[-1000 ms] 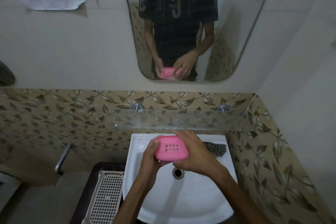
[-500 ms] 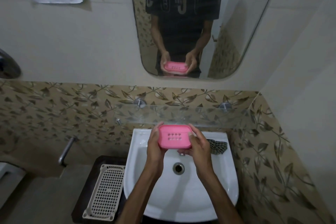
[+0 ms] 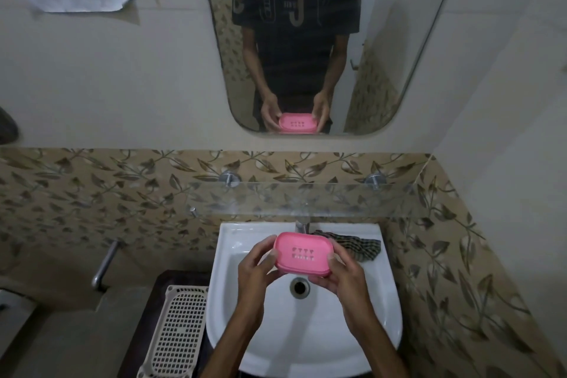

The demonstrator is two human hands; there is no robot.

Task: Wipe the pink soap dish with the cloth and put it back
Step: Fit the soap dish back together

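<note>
Two hands now hold pink soap dish (image 3: 303,253) level over basin, w/ cloth (image 3: 357,246) left at 1 o'clock.
Left hand (image 3: 257,267) and right hand (image 3: 343,275) clamp its ends; right no longer covers top, so wiping looks done. Glass shelf (image 3: 306,200) edge at 12 o'clock; sink (image 3: 306,331) open below.

A home bathroom: a white wall-hung washbasin (image 3: 233,258) with a drain; a glass shelf (image 3: 306,199) above it; a mirror (image 3: 399,40); leaf-patterned tiles (image 3: 92,193) along the wall.
</note>
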